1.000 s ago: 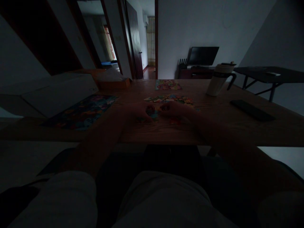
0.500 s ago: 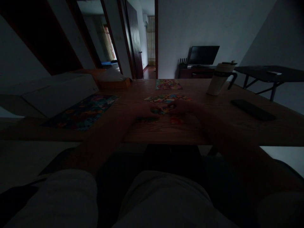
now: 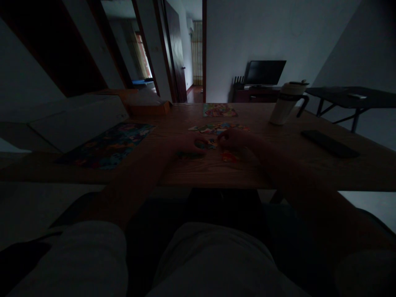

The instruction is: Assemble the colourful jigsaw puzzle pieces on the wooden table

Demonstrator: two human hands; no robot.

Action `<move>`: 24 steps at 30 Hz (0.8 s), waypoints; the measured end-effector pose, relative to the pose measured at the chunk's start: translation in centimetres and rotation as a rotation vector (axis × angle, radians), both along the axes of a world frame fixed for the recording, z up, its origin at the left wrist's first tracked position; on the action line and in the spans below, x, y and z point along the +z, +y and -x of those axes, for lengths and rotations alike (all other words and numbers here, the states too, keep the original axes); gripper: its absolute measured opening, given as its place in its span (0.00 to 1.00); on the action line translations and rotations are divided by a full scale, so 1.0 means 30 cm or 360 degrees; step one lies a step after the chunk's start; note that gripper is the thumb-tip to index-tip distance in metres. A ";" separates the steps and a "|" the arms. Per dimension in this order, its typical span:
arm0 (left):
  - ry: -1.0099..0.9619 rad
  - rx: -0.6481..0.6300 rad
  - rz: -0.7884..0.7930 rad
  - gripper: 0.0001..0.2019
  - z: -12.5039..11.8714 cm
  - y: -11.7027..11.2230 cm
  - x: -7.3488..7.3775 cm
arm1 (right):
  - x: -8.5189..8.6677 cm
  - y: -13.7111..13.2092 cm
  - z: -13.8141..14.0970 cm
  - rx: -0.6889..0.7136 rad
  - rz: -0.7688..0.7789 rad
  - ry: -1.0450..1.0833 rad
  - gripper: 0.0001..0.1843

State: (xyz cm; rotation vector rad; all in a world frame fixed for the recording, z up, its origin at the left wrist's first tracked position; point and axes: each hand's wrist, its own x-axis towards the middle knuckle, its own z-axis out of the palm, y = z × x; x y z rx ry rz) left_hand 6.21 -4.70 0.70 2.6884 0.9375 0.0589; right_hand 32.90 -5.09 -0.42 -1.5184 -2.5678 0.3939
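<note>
Working at the near middle of the wooden table [image 3: 309,165], both hands meet over a small cluster of coloured puzzle pieces [image 3: 218,128]. The left hand [image 3: 185,145] lies low on the table, fingers curled over pieces at its tips; the right hand [image 3: 235,140] is just beside it, fingers bent down onto the same cluster. The dim light does not show whether either hand pinches a piece or only presses on it, so the grip cannot be told. A loose red piece [image 3: 228,156] lies apart, near the right hand on the table edge side. Judged from the layout, assembly is at an early to middle stage: a short joined strip lies beyond the hands, several pieces remain separate, and no full picture has formed. A colourful printed sheet [image 3: 108,144] lies well to the left, and a smaller picture card [image 3: 219,110] lies farther back. A lidded mug [image 3: 286,103] and a dark phone [image 3: 329,143] stand to the right, well apart from the work.
</note>
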 end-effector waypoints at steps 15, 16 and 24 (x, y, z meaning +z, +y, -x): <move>0.0054 -0.0162 -0.0097 0.26 -0.011 -0.005 0.012 | -0.022 -0.041 0.072 0.0154 -0.0104 0.0190 0.21; 0.0065 -0.0173 -0.0104 0.26 -0.011 -0.004 0.012 | -0.019 -0.043 0.074 0.0120 -0.0120 0.0161 0.21; 0.0052 -0.0198 -0.0167 0.26 -0.016 -0.006 -0.005 | -0.029 -0.033 0.063 0.0233 -0.0169 0.0236 0.26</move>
